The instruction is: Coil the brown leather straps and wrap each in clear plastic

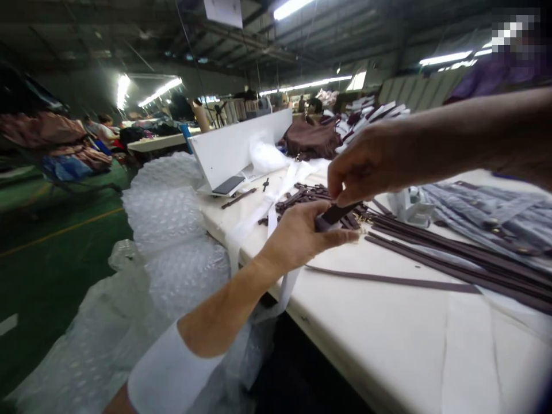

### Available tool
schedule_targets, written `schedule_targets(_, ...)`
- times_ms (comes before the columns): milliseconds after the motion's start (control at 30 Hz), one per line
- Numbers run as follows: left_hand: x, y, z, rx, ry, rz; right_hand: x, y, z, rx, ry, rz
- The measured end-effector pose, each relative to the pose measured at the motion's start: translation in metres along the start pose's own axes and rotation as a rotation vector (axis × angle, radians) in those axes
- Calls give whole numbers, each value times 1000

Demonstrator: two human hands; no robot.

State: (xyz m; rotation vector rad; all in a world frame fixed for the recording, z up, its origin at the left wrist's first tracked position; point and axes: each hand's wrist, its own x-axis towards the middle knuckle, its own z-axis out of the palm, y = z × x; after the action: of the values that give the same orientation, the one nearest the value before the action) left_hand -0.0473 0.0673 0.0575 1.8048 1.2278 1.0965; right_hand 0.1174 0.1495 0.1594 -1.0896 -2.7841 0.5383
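Note:
My left hand [297,236] reaches in from the lower left, thumb and fingers closed round a dark brown strap piece [334,215]. Above it, my right hand [362,164] comes from the right with its fingers pinched at the upper end of the same piece. What exactly the fingertips grip there is partly hidden. Beneath and behind the hands lies a pile of short dark straps [302,198], with gold-coloured metal bits [364,218] beside it. Long dark strips [452,253] stretch across the table to the right, and one thin strip [388,279] lies nearer to me.
The white table [366,339] has its edge close in front of me. Bubble wrap [172,218] hangs at its left. A white board [245,144], brown bag [313,138], white tape [254,230] and plastic-covered goods [487,215] surround the pile. People sit far left.

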Motion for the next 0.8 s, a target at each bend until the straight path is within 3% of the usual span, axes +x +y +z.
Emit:
schedule_targets(67, -1, -1, -4, 49, 72, -29, -11, 1, -20, -173, -66, 35)
schedule_targets(167, -3, -6, -8, 97, 140, -58, -16, 6, -28, -264, -55, 45)
schedule_targets(300, 4, 6, -7, -10, 123, -45, -7, -4, -24, -246, -15, -233)
schedule_targets(367, 17, 25, -16, -8, 140, -11, -6, -13, -39, -242, 37, -271)
schedule_targets(467, 47, 73, -48, 87, 229, 170, -18, -24, -94, -387, 285, -172)
schedule_targets(567, 76, 141, -80, 103, 322, 363, -42, -41, -161, -573, 585, -78)
schedule_targets(633, 87, 187, -90, 104, 335, 436, -57, -61, -193, -643, 680, -70)
schedule_targets(733, 89, 237, -88, 164, 261, 507, -72, -104, -208, -724, 690, -103)
schedule_targets(800, 84, 255, -85, 229, 168, 584, -79, -132, -204, -735, 698, -161)
